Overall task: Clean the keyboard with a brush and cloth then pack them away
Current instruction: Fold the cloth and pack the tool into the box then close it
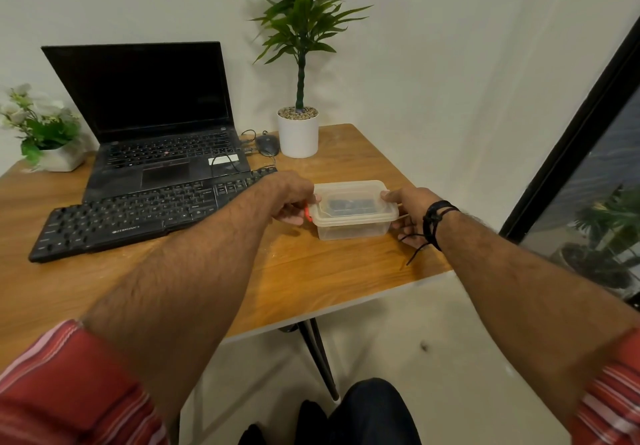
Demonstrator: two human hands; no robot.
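The keyboard [138, 216] lies on the worktop [311, 271], propped slantwise against the front of the open laptop [152, 125], just left of a clear plastic box [353, 212] with its lid on. Both hands are at that box now: the left hand [291, 198] curls round its left end, fingers at the red clip [307, 214], and the right hand [408, 212] grips the right end, thumb on the lid's rim. Something dark shows through the lid, too blurred to name; likely the cleaning kit, though I can't confirm it. So this looks like either opening the box to fetch the tools or shutting it after; I can't tell which. The way to do it well: keep the right hand steadying the base against the worktop while the left works the clip, so the light box doesn't skid toward the edge. Work one side at a time, evenly, rather than prying the thin lid. Mind the mouse [267, 144] and its cable behind.
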